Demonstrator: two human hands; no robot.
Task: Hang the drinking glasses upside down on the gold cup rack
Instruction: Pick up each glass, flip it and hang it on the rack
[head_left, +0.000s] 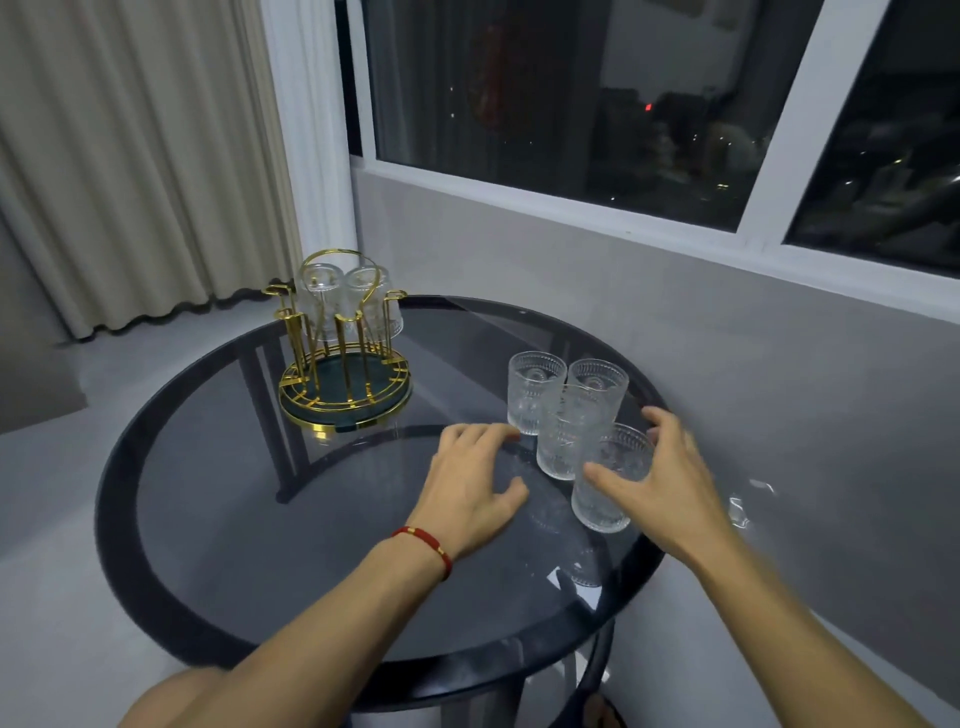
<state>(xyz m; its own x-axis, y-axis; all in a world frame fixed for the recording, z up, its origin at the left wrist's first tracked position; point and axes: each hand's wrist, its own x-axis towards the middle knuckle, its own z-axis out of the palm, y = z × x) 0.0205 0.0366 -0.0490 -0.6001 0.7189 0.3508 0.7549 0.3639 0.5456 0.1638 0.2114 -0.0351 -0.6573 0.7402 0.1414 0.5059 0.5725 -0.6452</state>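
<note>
Four drinking glasses (566, 415) stand upright in a cluster on the right part of the round dark glass surface (208, 467). Two more glasses (348, 301) hang upside down on the gold cup rack (343, 358), which stands at the far left of the surface. The right hand (660, 478) has its grip spread around the nearest glass (610, 480), thumb on its near side, fingers behind the rim. The left hand (470, 483), with a red bracelet (426, 548) on the wrist, has an open grip and holds nothing. No writing can be read on the things.
</note>
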